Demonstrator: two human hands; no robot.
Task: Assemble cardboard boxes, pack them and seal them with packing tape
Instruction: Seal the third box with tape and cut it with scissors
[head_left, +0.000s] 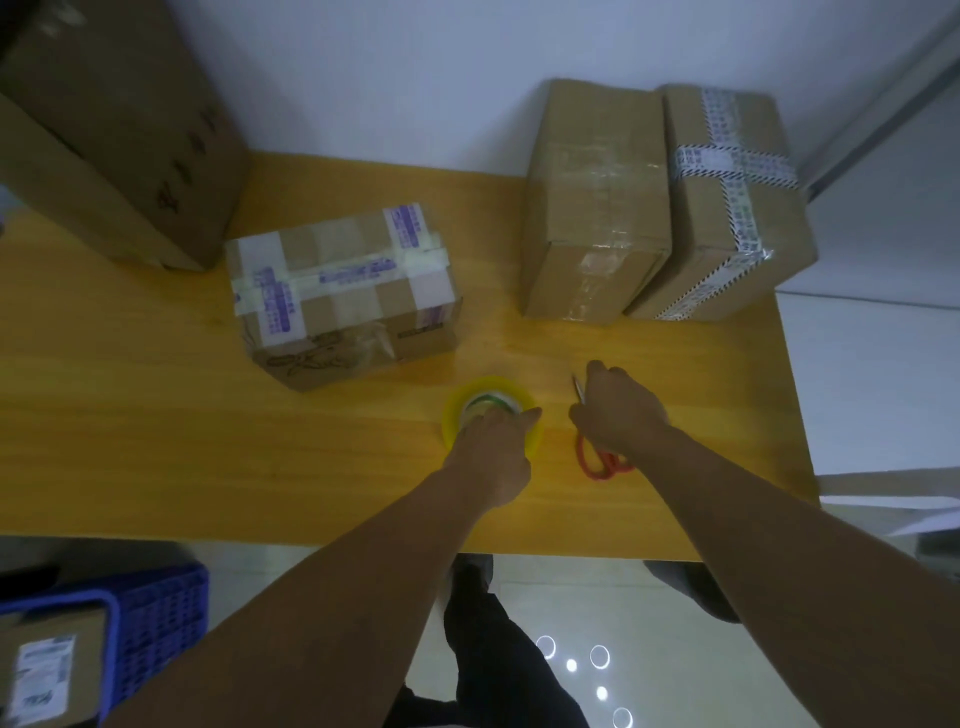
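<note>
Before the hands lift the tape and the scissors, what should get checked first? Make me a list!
1. Left hand holds the tape roll: ok, fingers curl into its hole and the thumb lies on the rim.
2. Right hand has the scissors: ok, fingers curl over the middle and the red handles stick out.
3. Blades closed: cannot tell, mostly hidden by the hand.
4. Tape roll lies flat on the table: ok.
5. Loose tape end easy to find: cannot tell.
6. Nearest box shut: ok, tape strips cross its top.
</note>
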